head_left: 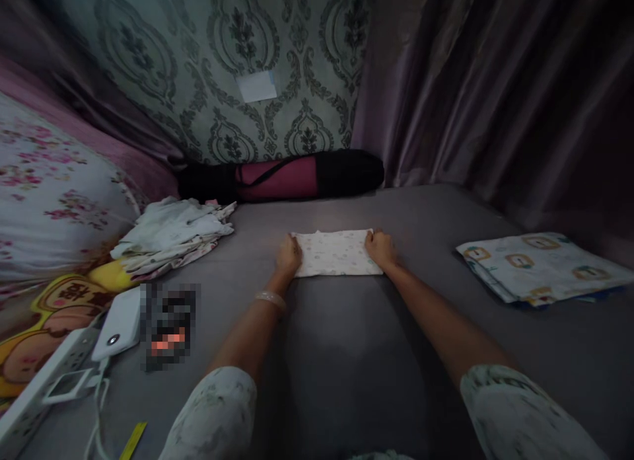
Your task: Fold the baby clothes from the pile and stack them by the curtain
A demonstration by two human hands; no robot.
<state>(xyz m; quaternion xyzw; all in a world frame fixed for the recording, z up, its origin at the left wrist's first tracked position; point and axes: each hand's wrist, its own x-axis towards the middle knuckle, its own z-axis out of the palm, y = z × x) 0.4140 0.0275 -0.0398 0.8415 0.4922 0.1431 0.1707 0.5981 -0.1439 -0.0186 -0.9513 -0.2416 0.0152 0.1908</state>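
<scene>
A small white cloth [337,254] with a faint print lies folded into a wide rectangle on the grey sheet. My left hand [288,256] grips its left end, fingers curled over the upper corner. At the opposite end my right hand [381,248] is closed on the upper right corner. Between the two hands the fabric is stretched fairly flat. Whether it is a garment or a plain cloth I cannot tell. A pale bracelet circles my left wrist.
Left stands a heap of light clothes [178,232], near a white power bank [119,324], a power strip [54,381] and a yellow cushion [69,298]. A folded printed cloth [539,265] lies right. Along the wall rests a black and pink long bag [282,177].
</scene>
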